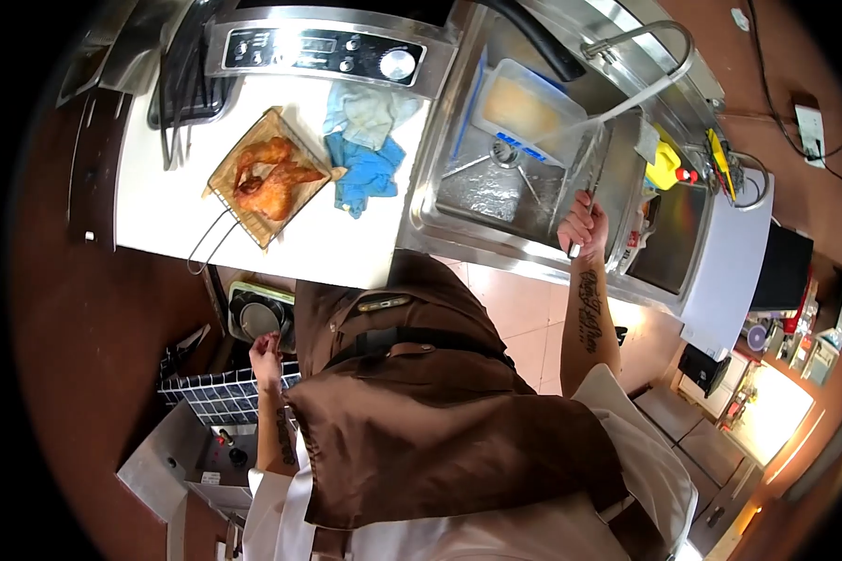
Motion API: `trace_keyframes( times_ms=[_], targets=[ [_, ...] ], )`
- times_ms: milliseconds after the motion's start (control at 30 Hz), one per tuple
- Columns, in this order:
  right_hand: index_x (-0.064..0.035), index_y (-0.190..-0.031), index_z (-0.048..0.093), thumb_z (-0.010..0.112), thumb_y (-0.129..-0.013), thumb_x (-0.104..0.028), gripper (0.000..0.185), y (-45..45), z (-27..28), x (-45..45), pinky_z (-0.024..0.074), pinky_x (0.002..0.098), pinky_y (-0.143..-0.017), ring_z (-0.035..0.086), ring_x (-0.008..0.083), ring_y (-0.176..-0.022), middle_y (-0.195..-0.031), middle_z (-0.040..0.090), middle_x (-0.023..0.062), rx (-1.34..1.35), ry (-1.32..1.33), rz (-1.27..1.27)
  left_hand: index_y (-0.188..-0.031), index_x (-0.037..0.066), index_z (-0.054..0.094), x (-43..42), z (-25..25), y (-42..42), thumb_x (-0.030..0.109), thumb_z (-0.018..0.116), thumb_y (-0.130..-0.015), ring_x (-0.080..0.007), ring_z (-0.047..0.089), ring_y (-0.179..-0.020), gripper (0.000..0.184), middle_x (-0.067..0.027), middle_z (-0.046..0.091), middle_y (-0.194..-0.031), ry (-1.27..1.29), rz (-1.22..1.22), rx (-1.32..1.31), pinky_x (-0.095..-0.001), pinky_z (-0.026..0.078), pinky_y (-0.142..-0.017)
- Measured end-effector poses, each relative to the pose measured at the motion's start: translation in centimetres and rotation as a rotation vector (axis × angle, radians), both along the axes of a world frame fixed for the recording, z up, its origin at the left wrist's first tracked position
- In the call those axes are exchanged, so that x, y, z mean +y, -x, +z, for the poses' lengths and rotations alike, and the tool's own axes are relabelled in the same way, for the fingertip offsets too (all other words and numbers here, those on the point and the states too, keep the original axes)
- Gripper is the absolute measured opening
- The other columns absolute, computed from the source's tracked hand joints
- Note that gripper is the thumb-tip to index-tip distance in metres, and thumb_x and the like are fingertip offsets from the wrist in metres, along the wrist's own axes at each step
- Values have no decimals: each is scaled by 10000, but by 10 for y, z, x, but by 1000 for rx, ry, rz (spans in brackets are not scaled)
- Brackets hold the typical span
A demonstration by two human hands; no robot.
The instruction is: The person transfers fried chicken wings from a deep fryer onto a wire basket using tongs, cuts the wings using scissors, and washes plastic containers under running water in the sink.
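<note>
Holding the knife (588, 166): the right hand (585, 224) is closed round its handle — fingers curled over, with the end showing below the fist.
Knife: it is over the right part of the sink basin (477, 198); its long axis runs away from the person and leans slightly right, blade toward the faucet (689, 51), handle end toward the near rim.
Blade: hard to make out against the water and shiny steel, so I cannot tell its edge; fingers cover most of the handle.
Left hand (267, 358): low beside the counter (159, 217), fingers bent, near a green-rimmed container (238, 291) with a round dish (260, 321) in it. Whether it grips anything — I cannot tell.
Clear tub (541, 80): in the basin, left of the knife, with blue on its near side and a pale yellowish content too unclear to name.
Wire basket (244, 227): on the counter, lined with brown paper (225, 168), holding browned poultry (271, 192).
Cloths (367, 175): blue and greyish, crumpled between basket and sink.
Yellow bottle (663, 168): right of the knife, red-capped; its contents are hidden.
Dark tray (195, 105): at the counter's far left, partly covered by black bars.
</note>
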State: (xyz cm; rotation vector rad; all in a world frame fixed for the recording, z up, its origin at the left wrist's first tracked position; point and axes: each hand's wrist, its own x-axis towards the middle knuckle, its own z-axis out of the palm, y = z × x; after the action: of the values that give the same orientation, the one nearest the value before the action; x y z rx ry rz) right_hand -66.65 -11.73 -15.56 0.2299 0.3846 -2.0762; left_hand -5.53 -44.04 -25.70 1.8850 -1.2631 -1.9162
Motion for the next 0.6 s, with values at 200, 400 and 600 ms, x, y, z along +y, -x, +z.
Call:
trace_keyframes(
  times_ms=[200,400,600],
  targets=[
    [-33,-914,467,330,-1009,-195,233,-1,-1,-2,290,268,-303,358,115,-328,-535,392,11,7,19,48,-945,50,674,4,7,12,134,646,-926,-17,400,-508,90,61,571,-693,-17,63,-16,-196,301,-452],
    [-57,-842,571,362,-1006,-393,429,-14,0,-13,271,301,-301,335,143,-316,-487,430,25,637,-1382,455,-939,39,688,12,0,16,145,636,-923,-13,417,-512,119,54,609,-710,-7,14,-49,-200,318,-459],
    [-15,-940,617,407,-994,-348,398,-20,-12,15,390,351,-438,499,209,-450,-601,523,85,1717,-1570,536,-907,4,684,17,14,35,113,632,-911,-29,515,-645,121,33,643,-762,-29,13,-63,-194,391,-580]
  ],
)
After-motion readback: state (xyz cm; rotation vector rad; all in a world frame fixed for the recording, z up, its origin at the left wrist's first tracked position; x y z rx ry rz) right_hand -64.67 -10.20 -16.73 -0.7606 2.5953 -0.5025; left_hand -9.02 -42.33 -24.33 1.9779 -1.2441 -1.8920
